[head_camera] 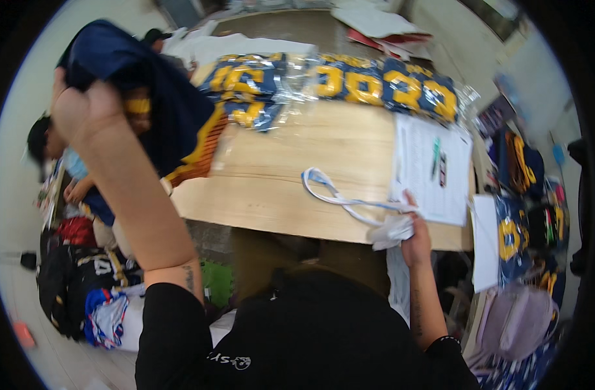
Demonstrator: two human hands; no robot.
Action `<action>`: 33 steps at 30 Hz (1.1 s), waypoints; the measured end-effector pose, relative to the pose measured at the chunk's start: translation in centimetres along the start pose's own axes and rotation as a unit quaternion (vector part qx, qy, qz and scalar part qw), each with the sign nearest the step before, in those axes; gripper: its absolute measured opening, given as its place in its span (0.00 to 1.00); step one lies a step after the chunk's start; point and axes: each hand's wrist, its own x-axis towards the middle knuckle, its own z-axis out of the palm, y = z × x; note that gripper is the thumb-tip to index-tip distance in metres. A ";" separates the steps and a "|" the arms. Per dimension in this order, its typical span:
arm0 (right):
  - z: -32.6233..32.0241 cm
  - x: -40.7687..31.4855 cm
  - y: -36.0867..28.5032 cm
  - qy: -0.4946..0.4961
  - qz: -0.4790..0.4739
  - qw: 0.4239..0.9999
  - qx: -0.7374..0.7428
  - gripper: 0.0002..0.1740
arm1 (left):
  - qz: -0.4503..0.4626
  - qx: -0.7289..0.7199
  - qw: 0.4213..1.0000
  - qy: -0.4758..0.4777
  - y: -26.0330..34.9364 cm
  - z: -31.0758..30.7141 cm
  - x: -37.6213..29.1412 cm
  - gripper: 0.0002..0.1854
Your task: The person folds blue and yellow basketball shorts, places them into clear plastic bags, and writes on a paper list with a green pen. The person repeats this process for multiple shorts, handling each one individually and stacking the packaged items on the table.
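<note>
Raised at the left, my left hand [90, 107] grips a navy jersey [173, 92] that hangs open, its yellow and orange trim reaching the table's left end. My fingers are partly hidden by the blurred cloth. At the table's front edge my right hand [417, 239] holds a crumpled white piece of paper or plastic [392, 231]. A white and light-blue strap [322, 195] loops across the wood from beside that hand. Just beyond it lie printed sheets [431, 195], with a green pen [435, 156] and a dark pen [442, 169] on top.
Bagged navy jerseys with yellow numbers [348, 80] line the back of the wooden table [278, 195]. One person [39, 139] is at the left, another [156, 41] farther back. Black garments [78, 278] are piled at left; a lilac backpack [516, 319] sits at right.
</note>
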 end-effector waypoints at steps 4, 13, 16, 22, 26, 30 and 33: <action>-7.1 -4.5 -2.6 -0.047 -0.005 0.956 0.291 0.18 | -0.057 0.070 0.995 -0.035 -5.6 0.1 -6.2 0.11; -12.5 -17.7 7.8 0.092 0.428 0.845 -0.306 0.35 | -0.327 0.337 0.771 -0.431 -16.9 -4.7 -18.7 0.40; -18.1 -16.8 6.5 0.003 0.497 0.776 -0.388 0.24 | -0.184 0.538 0.598 -0.564 -18.6 -9.1 -20.7 0.35; -32.3 -2.3 3.0 0.343 0.179 0.913 -0.126 0.12 | -0.131 0.646 0.470 -0.587 -18.2 -15.5 -26.9 0.42; -35.3 7.1 0.9 0.401 0.053 0.913 -0.055 0.12 | -0.092 0.675 0.485 -0.548 -17.6 -16.0 -28.2 0.40; -34.4 10.0 1.1 0.416 0.013 0.908 -0.053 0.13 | -0.056 0.670 0.537 -0.509 -17.8 -16.0 -28.6 0.36; -32.8 8.0 4.3 0.401 -0.011 0.912 -0.088 0.14 | -0.043 0.677 0.532 -0.506 -18.6 -16.3 -28.7 0.36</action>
